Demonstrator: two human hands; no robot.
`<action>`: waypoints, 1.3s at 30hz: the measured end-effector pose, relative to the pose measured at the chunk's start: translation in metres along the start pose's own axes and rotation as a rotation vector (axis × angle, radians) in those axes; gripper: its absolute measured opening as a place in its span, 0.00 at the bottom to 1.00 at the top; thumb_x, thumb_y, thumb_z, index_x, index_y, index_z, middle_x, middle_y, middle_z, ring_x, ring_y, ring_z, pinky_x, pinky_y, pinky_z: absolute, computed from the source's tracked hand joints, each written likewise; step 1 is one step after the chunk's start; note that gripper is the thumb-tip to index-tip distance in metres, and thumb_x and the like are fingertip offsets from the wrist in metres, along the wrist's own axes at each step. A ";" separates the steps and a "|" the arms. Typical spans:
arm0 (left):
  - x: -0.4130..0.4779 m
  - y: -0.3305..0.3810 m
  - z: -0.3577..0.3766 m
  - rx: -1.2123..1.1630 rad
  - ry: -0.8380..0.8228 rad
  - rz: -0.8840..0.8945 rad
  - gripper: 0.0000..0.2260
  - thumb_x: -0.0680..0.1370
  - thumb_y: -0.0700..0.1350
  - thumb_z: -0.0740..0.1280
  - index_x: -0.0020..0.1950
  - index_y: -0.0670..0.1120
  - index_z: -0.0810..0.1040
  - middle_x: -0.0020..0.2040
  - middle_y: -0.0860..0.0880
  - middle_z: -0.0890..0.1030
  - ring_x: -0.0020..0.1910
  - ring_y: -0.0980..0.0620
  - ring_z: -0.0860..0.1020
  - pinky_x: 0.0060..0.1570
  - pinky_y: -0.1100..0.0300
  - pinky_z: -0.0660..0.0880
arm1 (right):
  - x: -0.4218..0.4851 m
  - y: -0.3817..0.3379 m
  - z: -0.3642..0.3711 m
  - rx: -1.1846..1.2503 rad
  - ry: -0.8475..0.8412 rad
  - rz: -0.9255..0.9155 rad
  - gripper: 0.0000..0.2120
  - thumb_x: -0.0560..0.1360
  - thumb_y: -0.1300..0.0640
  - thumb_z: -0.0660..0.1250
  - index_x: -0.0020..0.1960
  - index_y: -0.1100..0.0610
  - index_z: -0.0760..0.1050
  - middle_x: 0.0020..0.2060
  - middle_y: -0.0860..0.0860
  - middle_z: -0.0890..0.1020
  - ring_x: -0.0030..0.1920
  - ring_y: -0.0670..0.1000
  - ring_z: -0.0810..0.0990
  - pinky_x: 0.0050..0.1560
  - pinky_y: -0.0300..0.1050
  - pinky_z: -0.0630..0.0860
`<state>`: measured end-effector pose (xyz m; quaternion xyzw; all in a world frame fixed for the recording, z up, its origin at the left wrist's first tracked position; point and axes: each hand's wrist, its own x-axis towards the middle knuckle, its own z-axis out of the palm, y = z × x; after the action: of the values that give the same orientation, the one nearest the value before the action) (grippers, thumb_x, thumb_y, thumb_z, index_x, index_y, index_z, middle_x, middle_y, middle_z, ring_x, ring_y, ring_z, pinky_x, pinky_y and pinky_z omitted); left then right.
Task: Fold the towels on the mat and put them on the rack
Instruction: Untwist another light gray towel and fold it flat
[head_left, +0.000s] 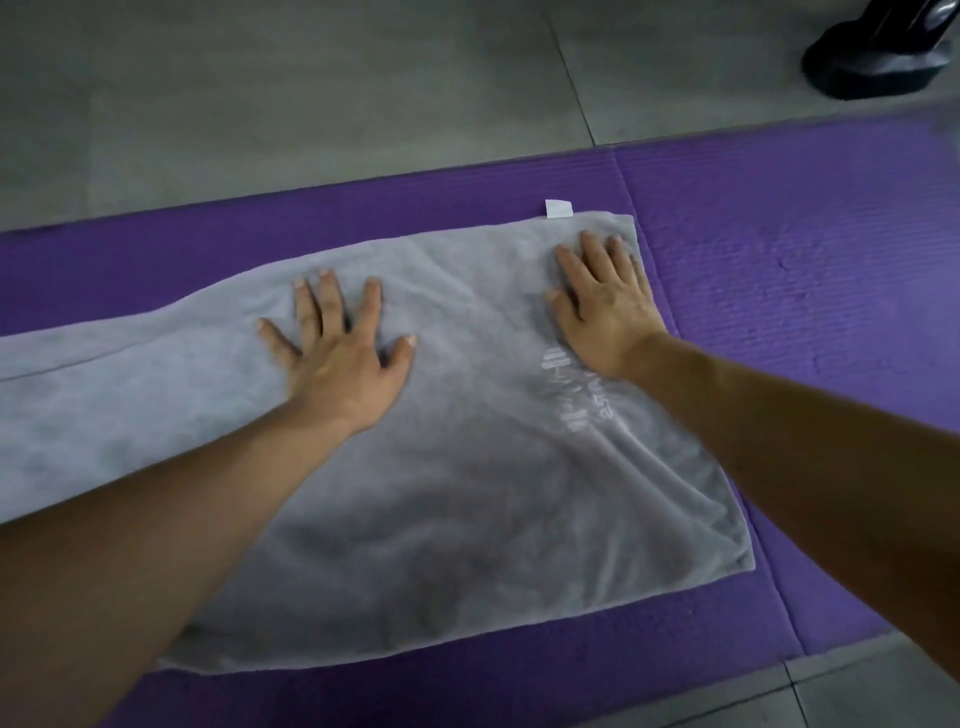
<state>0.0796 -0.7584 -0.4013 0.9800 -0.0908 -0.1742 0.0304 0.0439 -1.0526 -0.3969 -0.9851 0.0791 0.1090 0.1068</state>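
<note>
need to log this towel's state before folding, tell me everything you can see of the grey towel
The grey towel looks soft and fleecy, lightly wrinkled, spread flat on the purple mat, running out of view at left. A white tag sticks out of its far edge; pale lettering shows near its right end. The left hand and right hand press flat on it.

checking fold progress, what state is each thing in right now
grey rectangular towel: spread flat on the mat, slightly wrinkled, left end out of view
purple foam mat: lying flat on the tiled floor, under the towel
small white fabric tag: sticking out from the towel's far edge
left hand: fingers spread, pressing flat on the towel
right hand: fingers straight, pressing near the towel's far right corner
</note>
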 end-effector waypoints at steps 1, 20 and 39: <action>0.001 0.000 0.001 -0.007 0.005 0.001 0.34 0.79 0.69 0.46 0.82 0.59 0.39 0.82 0.46 0.34 0.80 0.42 0.32 0.73 0.28 0.38 | 0.001 0.005 0.001 -0.043 -0.007 0.000 0.32 0.82 0.37 0.45 0.82 0.49 0.50 0.82 0.54 0.47 0.81 0.60 0.43 0.80 0.58 0.41; -0.077 -0.211 -0.074 -0.179 -0.068 0.178 0.23 0.80 0.56 0.63 0.74 0.50 0.68 0.72 0.49 0.70 0.71 0.47 0.70 0.69 0.52 0.67 | -0.054 -0.266 0.029 0.059 -0.099 -0.657 0.22 0.74 0.46 0.58 0.60 0.55 0.79 0.55 0.51 0.82 0.56 0.57 0.80 0.58 0.49 0.66; -0.313 -0.459 0.006 -0.527 -0.059 -1.037 0.21 0.78 0.57 0.66 0.66 0.48 0.69 0.59 0.43 0.76 0.56 0.41 0.76 0.51 0.47 0.75 | 0.059 -0.676 0.094 0.246 -0.125 -0.631 0.18 0.78 0.50 0.66 0.64 0.56 0.77 0.60 0.57 0.79 0.62 0.59 0.76 0.60 0.50 0.73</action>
<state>-0.1348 -0.2489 -0.3432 0.8505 0.4465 -0.2102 0.1817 0.2035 -0.3870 -0.3694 -0.9321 -0.2238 0.1203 0.2581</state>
